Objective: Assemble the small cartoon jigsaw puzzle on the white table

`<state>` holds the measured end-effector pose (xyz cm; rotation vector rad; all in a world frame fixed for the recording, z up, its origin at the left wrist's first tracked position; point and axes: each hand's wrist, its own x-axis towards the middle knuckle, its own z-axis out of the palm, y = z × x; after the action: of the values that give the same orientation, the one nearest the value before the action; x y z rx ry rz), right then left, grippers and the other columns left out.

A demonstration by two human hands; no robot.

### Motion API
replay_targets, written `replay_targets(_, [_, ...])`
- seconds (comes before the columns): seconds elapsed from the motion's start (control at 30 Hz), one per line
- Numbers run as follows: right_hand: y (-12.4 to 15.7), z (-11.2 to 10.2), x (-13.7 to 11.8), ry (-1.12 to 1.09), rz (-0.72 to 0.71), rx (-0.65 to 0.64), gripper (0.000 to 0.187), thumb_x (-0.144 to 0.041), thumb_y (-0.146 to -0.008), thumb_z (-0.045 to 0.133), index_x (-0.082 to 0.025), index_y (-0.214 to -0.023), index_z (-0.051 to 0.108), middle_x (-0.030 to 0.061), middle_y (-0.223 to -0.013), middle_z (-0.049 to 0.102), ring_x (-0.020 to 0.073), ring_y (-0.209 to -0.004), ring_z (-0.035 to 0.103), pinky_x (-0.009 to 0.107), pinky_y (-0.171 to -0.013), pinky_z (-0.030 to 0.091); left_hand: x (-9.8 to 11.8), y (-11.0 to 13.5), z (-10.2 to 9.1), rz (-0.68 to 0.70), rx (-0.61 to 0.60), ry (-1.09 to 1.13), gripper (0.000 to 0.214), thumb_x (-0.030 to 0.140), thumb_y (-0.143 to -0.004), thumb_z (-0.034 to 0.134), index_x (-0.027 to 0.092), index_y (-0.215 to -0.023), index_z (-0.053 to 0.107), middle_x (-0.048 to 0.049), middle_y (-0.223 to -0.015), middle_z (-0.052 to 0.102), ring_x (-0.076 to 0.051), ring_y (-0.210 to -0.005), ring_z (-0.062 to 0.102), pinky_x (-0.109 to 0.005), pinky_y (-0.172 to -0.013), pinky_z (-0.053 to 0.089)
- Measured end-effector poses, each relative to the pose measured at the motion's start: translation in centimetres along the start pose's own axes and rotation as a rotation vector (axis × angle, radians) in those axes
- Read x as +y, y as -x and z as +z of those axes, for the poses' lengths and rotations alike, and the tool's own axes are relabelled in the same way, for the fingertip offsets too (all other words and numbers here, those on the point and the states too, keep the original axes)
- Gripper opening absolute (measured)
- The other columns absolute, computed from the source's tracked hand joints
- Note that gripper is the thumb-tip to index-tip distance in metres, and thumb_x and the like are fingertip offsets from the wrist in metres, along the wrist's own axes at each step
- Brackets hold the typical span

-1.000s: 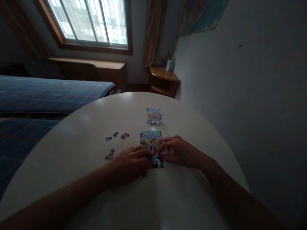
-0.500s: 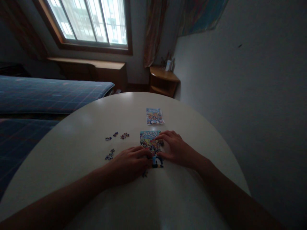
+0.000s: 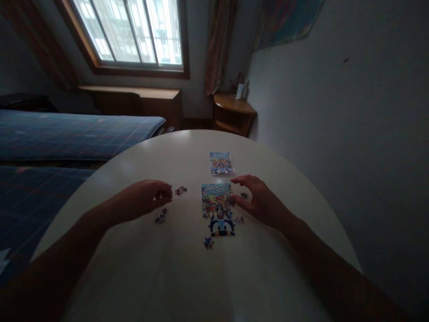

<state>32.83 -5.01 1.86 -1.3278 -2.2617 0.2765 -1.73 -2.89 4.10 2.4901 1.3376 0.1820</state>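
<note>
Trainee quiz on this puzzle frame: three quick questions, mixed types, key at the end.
1. Multiple choice: where does the printed sheet lie relative to the partly assembled puzzle?
A) On top of it
B) Beyond its far edge, apart from it
C) Between it and the viewer

2. True or false: every puzzle piece in view is joined up.

3. Short answer: which hand is nearer the puzzle, and on which side of it as seen?

Key:
1. B
2. False; loose pieces lie around it.
3. The right hand, on the right side.
</note>
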Motion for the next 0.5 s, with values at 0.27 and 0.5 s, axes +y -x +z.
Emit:
replay_targets(0.27, [-0.3, 0.2, 1.2, 0.020, 0.015, 0.019, 0.031, -0.027, -0.087, 0.065, -0.024, -0.117, 0.060, 0.0093, -0.120, 0.065, 0.0272, -0.114, 0.059, 0.049, -0.099, 0.045, -0.7, 1.5, -0.8, -0.237, -0.309, 0.085, 0.045, 0.046, -0.072, 0.072, 0.024, -0.110, 0.064, -0.0021, -0.094, 0.070, -0.019, -0.075, 0.065, -0.026, -0.065, 0.044])
replay_targets(0.5, [-0.4, 0.3, 1.8, 0.018, 0.056, 0.019, 0.032, -0.026, -0.086, 0.065, -0.023, -0.117, 0.061, 0.0099, -0.117, 0.065, 0.0267, -0.107, 0.061, 0.047, -0.095, 0.048, -1.4, 0.3, 0.5, -0.209, -0.170, -0.014, 0.027, 0.041, -0.081, 0.063, 0.027, -0.103, 0.068, -0.0020, -0.094, 0.070, -0.020, -0.077, 0.065, -0.029, -0.065, 0.042])
